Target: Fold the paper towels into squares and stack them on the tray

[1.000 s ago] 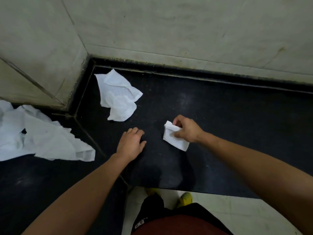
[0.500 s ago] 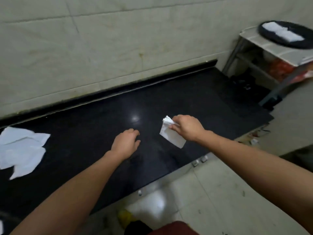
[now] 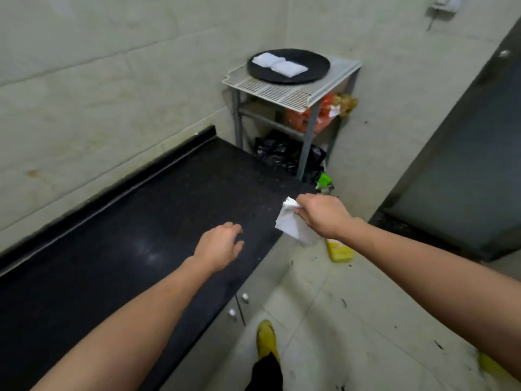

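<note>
Folded paper towel pinched at its upper corner by right hand, fingers curled round the edge, rest of the sheet hanging down and slightly right under the knuckles. Held in the air just past the end of the black countertop, over the floor, above a yellow bottle down there. Left hand grasping nothing, fingers loosely curled, low over the countertop near its front edge (contact with the surface not clear). Tray, dark and round, up on a white wire rack by the wall, ahead of the right hand and higher, well apart from it. Two folded squares already on the tray, side by side and touching, row running back left to front right; right side of the tray bare. Key relation: tray forward and above the towel, right hand the nearer of the two, left hand further back and off to the side. Step in hand, probably: carrying the folded piece to the tray. Next move likely calls for a long reach forward and up, with the hanging long axis turned level before laying it flat on or beside the squares. Risk: loose fold opening while dangling from one corner.
</note>
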Available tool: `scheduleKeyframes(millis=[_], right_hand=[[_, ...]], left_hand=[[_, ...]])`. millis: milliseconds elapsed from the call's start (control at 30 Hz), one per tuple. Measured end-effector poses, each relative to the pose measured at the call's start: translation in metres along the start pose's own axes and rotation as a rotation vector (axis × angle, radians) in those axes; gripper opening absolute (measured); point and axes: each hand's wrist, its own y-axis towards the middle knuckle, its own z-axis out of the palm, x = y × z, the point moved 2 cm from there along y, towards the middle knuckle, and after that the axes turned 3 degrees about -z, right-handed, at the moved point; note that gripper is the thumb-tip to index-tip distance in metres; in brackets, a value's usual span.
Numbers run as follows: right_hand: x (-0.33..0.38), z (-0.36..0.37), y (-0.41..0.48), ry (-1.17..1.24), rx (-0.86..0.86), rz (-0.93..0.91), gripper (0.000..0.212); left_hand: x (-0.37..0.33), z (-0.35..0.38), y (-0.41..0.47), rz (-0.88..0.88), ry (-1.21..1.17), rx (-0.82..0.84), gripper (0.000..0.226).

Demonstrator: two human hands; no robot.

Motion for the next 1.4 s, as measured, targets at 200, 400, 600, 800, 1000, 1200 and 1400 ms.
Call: scheduleKeyframes(millis=[200,400,600,800,1000,1200,1400], right_hand=[[-0.109,-0.023,0.047,0.003,-0.063,0.106,0.024],[-0.198,-0.072,0.118,0.048,-0.112,0.145,0.021],[-0.272,-0.125,0.177,0.030,-0.186,0.134,0.010],[-0.332,-0.173,0.239,-0.008,-0.247,0.047,0.011],[-0.400,-0.209,0.330,-0.096,-0.326,-0.106,0.018],[-0.443,-0.225,0.415,-0.105,-0.285,-0.243,0.023],[-0.451,-0.237,0.499,-0.046,-0.179,-0.394,0.023]], left_hand=[[-0.052,-0.004,0.133,0.119,-0.012,-0.028,0.034],[-0.090,-0.043,0.264,0.216,-0.014,-0.084,0.034],[-0.117,-0.080,0.362,0.231,-0.026,-0.141,0.029],[-0.129,-0.102,0.439,0.187,-0.014,-0.247,0.022],[-0.143,-0.121,0.522,-0.012,-0.016,-0.369,0.025],[-0.158,-0.130,0.574,-0.259,-0.087,-0.399,0.024],[-0.148,-0.139,0.611,-0.402,-0.062,-0.375,0.026]])
